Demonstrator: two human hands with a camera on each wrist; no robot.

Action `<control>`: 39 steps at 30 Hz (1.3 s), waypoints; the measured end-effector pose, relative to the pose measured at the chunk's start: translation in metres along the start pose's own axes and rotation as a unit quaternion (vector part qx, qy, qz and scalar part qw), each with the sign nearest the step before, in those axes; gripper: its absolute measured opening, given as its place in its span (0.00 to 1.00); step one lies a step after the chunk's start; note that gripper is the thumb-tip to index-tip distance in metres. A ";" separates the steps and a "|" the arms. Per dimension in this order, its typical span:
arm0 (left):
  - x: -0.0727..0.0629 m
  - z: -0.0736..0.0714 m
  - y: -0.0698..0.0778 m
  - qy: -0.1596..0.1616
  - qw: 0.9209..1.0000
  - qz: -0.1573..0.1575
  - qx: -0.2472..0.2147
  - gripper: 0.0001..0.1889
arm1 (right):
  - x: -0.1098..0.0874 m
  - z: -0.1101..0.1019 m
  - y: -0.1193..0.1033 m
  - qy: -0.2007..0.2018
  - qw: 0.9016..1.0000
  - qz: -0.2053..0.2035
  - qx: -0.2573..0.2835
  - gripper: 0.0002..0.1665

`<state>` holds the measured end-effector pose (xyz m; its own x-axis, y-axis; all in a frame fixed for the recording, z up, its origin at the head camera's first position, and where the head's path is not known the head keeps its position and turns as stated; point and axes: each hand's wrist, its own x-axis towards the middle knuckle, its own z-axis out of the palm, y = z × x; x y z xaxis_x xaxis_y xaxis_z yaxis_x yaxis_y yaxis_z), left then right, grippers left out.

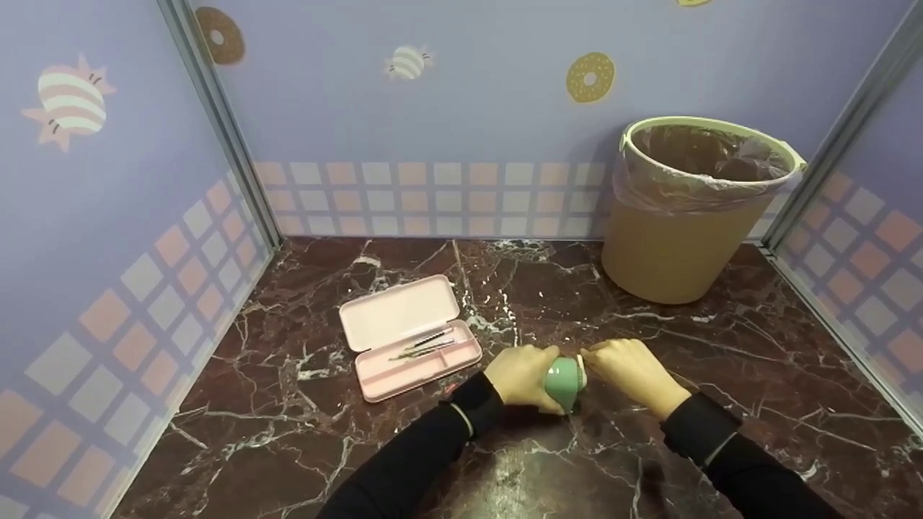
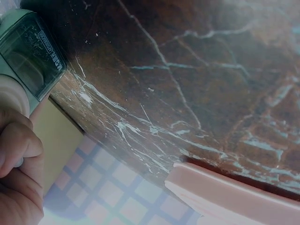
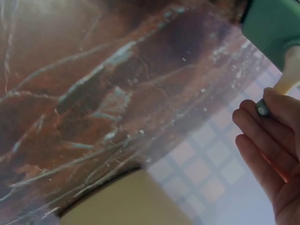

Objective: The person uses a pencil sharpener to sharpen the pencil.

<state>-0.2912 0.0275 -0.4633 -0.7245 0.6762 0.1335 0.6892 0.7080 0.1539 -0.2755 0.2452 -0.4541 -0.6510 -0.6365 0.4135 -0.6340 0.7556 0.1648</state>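
A green crank pencil sharpener (image 1: 561, 383) is at the middle right of the table in the head view. Its dark see-through shavings drawer (image 2: 33, 51) carries pale lettering. My left hand (image 1: 520, 376) grips the sharpener's body from the left. My right hand (image 1: 629, 369) is on its other side. There, thumb and fingers pinch the small grey-green knob (image 3: 262, 108) of the pale crank arm (image 3: 287, 77). Part of the right hand (image 2: 19, 168) also shows in the left wrist view. No pencil in the sharpener can be made out.
Left of the hands lies an open pink pencil case (image 1: 398, 315) with several pencils (image 1: 425, 347) in it. A tan waste bin (image 1: 660, 245) with a plastic liner stands at the back right. Small pale specks dot the dark marble tabletop (image 1: 288, 425). Patterned panels enclose the table.
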 end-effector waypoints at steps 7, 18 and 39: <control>-0.002 -0.003 0.000 0.005 1.000 0.001 -0.006 0.35 | -0.011 0.012 -0.005 -0.027 0.999 -0.012 0.025 0.11; -0.003 0.001 0.001 0.024 1.000 0.000 -0.011 0.35 | -0.020 0.013 -0.013 -0.049 0.997 0.015 0.054 0.14; -0.005 -0.002 0.004 0.021 0.999 -0.031 -0.009 0.37 | -0.036 0.000 -0.028 -0.048 0.996 -0.013 0.080 0.11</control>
<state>-0.2847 0.0267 -0.4610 -0.7652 0.6225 0.1640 0.6437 0.7437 0.1805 -0.2339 0.2466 -0.4735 -0.6661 -0.6730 0.3216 -0.7041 0.7096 0.0267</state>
